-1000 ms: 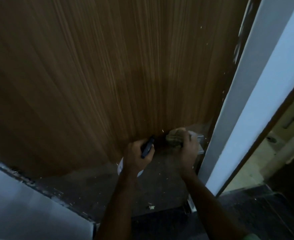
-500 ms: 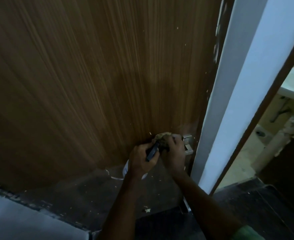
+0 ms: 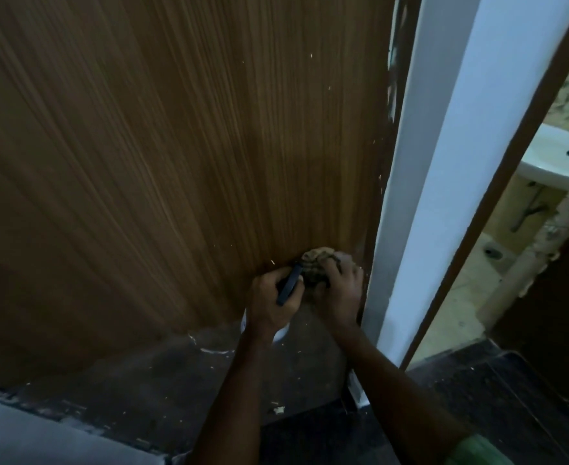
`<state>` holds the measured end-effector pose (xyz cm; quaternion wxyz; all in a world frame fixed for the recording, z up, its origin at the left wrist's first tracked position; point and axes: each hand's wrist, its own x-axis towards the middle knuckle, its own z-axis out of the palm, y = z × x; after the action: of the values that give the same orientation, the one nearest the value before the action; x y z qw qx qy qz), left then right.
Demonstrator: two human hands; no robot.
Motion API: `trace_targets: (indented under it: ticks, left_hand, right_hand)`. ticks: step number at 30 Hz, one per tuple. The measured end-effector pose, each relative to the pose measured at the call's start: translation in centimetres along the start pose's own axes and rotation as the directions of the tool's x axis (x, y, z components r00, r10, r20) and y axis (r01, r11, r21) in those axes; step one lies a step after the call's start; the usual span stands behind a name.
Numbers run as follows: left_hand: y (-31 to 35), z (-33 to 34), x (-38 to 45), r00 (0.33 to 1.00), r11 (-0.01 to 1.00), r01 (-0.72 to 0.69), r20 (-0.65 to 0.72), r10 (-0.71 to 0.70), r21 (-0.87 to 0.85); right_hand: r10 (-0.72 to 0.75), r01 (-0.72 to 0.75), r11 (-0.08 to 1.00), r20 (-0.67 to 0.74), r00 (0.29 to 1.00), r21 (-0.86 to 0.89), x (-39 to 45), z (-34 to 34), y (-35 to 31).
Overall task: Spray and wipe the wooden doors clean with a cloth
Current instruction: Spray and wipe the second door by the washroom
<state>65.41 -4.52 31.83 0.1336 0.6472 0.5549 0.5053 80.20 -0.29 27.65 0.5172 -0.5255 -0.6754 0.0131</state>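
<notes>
A brown wooden door [image 3: 175,146] with vertical grain fills most of the head view. Low on it, near its right edge, my right hand [image 3: 338,292] grips a crumpled tan cloth [image 3: 316,263] and presses it against the wood. Just to the left, my left hand [image 3: 271,298] holds a spray bottle; its dark trigger head [image 3: 289,285] sticks out above my fingers and a bit of its white body [image 3: 281,333] shows below my wrist. The two hands are almost touching. The door's bottom edge is hidden behind them.
A white door frame [image 3: 444,162] runs up the right side of the door. Past it is an opening into a bathroom with a white basin [image 3: 551,159]. The dark floor [image 3: 125,380] below is scattered with pale debris. A pale surface [image 3: 41,441] lies at bottom left.
My right hand with the cloth has shifted left along the door's lower part, closing up against my left hand. The view has tilted, showing more of the bathroom on the right.
</notes>
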Motion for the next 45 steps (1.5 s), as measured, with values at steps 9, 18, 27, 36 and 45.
trace_targets:
  ticks: [9, 18, 27, 36, 45]
  left_hand:
    - [1.6, 1.7, 0.9, 0.996, 0.999, 0.008, 0.089, -0.010, 0.031]
    - [1.9, 3.3, 0.9, 0.996, 0.999, 0.031, 0.081, -0.032, 0.009]
    - [0.4, 6.6, -4.7, 0.976, 0.993, 0.051, 0.206, -0.071, 0.104]
    - [-1.1, 7.7, -8.2, 0.961, 0.966, 0.215, 0.146, -0.236, 0.147]
    - [-1.4, 5.6, -9.9, 0.977, 0.967, 0.205, 0.023, -0.211, 0.153]
  right_hand:
    - [0.248, -0.254, 0.967, -0.182, 0.952, -0.013, 4.4, -2.4, 2.1]
    - [0.078, -0.081, 0.996, -0.067, 0.995, -0.044, 4.4, -4.2, 4.3]
    - [0.049, -0.051, 0.998, 0.062, 0.997, 0.025, 3.7, -7.0, 5.9]
    - [0.164, -0.190, 0.980, 0.308, 0.937, 0.057, -3.2, -7.4, 8.2]
    - [0.048, -0.116, 0.987, 0.478, 0.877, 0.114, -5.7, -3.4, 4.5]
